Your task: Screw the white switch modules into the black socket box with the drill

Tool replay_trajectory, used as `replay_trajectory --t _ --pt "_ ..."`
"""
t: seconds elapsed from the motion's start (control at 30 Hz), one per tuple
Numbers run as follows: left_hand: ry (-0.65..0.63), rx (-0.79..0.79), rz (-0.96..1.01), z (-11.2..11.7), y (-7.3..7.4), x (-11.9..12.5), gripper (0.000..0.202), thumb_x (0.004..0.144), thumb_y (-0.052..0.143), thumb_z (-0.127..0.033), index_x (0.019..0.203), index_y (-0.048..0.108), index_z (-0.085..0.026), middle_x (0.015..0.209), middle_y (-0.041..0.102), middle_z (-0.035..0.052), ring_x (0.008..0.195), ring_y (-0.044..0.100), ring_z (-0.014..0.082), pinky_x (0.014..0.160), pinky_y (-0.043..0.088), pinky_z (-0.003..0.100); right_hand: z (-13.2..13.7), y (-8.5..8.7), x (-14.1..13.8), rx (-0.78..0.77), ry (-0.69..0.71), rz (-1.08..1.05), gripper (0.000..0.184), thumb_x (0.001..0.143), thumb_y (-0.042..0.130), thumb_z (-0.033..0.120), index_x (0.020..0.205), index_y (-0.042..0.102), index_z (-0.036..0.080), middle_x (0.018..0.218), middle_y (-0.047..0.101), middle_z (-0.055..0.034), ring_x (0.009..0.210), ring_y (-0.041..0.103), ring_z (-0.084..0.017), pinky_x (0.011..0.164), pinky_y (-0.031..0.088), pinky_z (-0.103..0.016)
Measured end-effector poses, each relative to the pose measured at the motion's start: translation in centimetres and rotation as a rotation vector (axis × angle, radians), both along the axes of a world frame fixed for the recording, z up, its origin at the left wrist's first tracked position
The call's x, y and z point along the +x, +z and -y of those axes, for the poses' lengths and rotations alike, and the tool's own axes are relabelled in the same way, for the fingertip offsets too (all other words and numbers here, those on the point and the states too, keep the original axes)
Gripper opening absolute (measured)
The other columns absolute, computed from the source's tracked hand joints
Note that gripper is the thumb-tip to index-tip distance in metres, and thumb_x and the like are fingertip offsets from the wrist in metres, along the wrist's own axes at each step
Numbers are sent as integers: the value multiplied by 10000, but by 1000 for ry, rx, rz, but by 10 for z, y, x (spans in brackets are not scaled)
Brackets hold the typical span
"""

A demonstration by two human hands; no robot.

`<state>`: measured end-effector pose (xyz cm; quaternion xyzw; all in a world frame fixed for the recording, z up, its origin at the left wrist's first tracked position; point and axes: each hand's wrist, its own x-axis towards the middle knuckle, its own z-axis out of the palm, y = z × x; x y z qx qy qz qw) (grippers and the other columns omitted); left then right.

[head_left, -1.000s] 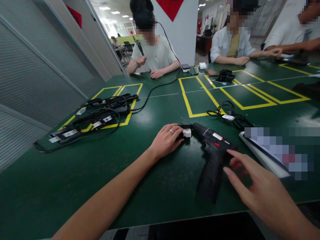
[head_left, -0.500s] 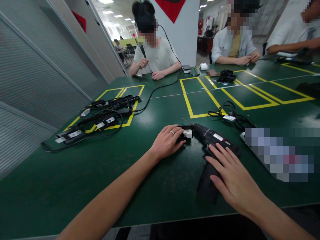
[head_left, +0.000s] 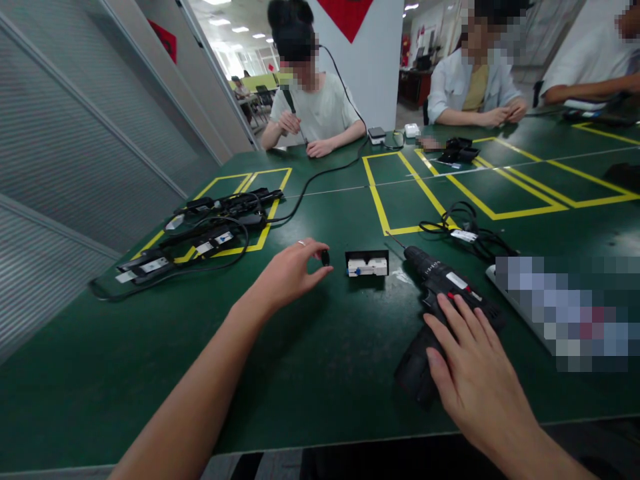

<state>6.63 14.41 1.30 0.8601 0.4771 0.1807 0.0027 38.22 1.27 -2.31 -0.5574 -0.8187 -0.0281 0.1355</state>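
My left hand [head_left: 293, 270] pinches a small dark piece [head_left: 325, 258] between thumb and fingers, just above the table; its exact kind is too small to make out. A little to the right, a black holder with a white insert [head_left: 367, 265] stands on the table, a small blue part at its left end. My right hand [head_left: 475, 367] rests on a black cordless drill [head_left: 447, 283] that lies on its side, its fingers stretched out and apart rather than wrapped round it. The drill's thin bit points up and left, past the holder.
On the left, black power strips with cables [head_left: 215, 230] lie over yellow tape. Behind the drill is a coiled black cable [head_left: 470, 233]; a blurred flat object [head_left: 560, 313] lies to the right. Across the green table [head_left: 320, 387] sit other people, one holding a screwdriver [head_left: 290, 103].
My left hand has moved left off the black holder and now has the small dark piece pinched in it. My right hand is still on the drill, which appears slightly farther right.
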Motion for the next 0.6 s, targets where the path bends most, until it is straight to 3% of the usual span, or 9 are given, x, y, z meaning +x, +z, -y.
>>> replay_trajectory --t 0.07,0.17,0.3,0.43,0.6 --pt "65 -183 -77 -5 0 -21 377 799 615 -450 1097 612 -221 910 668 65 780 643 226 679 523 347 -3 9 2 0 6 2 457 898 450 369 1241 627 123 1416 510 -226 1340 394 -400 1046 367 -615" --pt "254 -451 -255 -10 -6 -41 402 749 611 -517 1006 666 -213 883 689 84 727 652 239 615 496 323 -13 33 2 6 2 0 459 905 453 404 1219 642 127 1284 627 -225 1197 557 -379 935 497 -575" --pt "498 -532 -438 -8 -8 -41 502 741 528 -618 912 695 -178 932 694 148 801 655 316 629 482 370 -37 73 -11 59 -10 -16 455 927 429 401 1245 599 124 1207 667 -189 1096 608 -348 901 517 -534" --pt "557 -602 -443 -5 -4 -38 572 740 471 -665 832 708 -152 922 696 185 794 654 328 628 479 376 -61 99 -39 81 28 -21 419 935 427 364 1232 579 111 1144 681 -177 1058 609 -342 881 506 -506" --pt "549 -738 -427 0 -2 -49 529 694 524 -661 744 710 -168 893 707 171 748 658 309 610 480 367 -81 99 -67 93 69 -4 376 926 429 336 1156 607 97 1007 712 -183 916 648 -341 758 528 -479"
